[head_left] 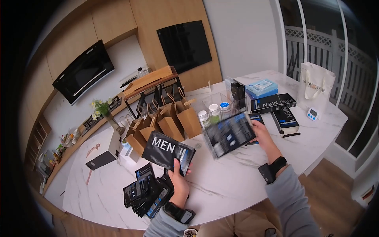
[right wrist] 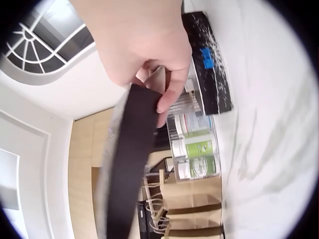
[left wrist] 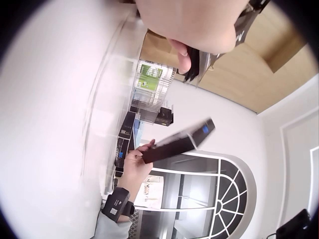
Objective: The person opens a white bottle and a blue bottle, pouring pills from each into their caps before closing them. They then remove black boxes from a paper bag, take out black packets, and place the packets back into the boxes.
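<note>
My left hand (head_left: 180, 183) grips black packets (head_left: 160, 148) printed MEN, thumb across the front and fingers behind. In the left wrist view their edges look stacked together. A pile of similar black packets (head_left: 140, 189) lies on the table just left of that hand. Held up over the table, a black box (head_left: 229, 136) is pinched at its right end by my right hand (head_left: 263, 136). The box is blurred in the head view; the right wrist view shows its plain dark side (right wrist: 132, 144) running down from the fingers.
Brown paper bags (head_left: 171, 120) stand in a row behind the packets. Beside them a clear bin (head_left: 219, 104) holds several bottles. Black MEN boxes (head_left: 285, 118), a blue pack (head_left: 261, 87), a small timer (head_left: 312, 114) and a white bag (head_left: 317, 85) are at right. A white box (head_left: 103, 148) sits left.
</note>
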Tool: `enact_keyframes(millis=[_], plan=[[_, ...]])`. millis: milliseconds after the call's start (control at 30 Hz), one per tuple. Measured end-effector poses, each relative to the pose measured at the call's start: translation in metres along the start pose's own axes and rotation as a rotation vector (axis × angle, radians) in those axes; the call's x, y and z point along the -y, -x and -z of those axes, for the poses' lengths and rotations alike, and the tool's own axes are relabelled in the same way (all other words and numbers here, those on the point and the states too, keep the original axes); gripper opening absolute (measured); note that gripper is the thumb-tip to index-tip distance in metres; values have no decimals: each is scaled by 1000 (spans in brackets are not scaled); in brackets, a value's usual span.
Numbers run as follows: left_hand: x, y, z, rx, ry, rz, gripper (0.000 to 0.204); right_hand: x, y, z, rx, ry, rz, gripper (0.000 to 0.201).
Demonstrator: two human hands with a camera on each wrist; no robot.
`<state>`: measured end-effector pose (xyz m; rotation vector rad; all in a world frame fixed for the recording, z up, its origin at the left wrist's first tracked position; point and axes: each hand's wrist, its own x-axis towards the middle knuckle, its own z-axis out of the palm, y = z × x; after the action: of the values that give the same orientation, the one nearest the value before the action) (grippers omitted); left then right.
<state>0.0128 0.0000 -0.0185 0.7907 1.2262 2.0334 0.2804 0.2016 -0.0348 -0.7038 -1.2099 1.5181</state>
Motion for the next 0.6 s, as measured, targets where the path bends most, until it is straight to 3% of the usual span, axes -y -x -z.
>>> enact_keyframes(millis=[33, 200, 267, 367, 433, 467, 500, 600], plan=[[0, -1, 1, -27, 9, 2, 35, 2, 2, -4, 62, 133, -38, 36], [-5, 7, -11, -3, -4, -28, 36, 6, 14, -21, -68, 164, -37, 39], [-4, 8, -10, 42, -17, -10, 36, 10, 21, -32, 25, 99, -39, 40], [-6, 12, -13, 104, -15, -29, 36, 4, 30, -48, 301, -16, -161, 53], [-7, 15, -15, 89, -1, -17, 33, 9, 41, -58, 492, 59, -354, 59], [-6, 15, -14, 151, -36, -31, 32, -1, 39, -58, 603, 190, -368, 61], [-3, 16, -12, 214, -71, -45, 31, -2, 40, -61, 645, 338, -403, 58], [0, 19, -10, 316, -141, -40, 26, -5, 38, -60, 535, 496, -291, 48]])
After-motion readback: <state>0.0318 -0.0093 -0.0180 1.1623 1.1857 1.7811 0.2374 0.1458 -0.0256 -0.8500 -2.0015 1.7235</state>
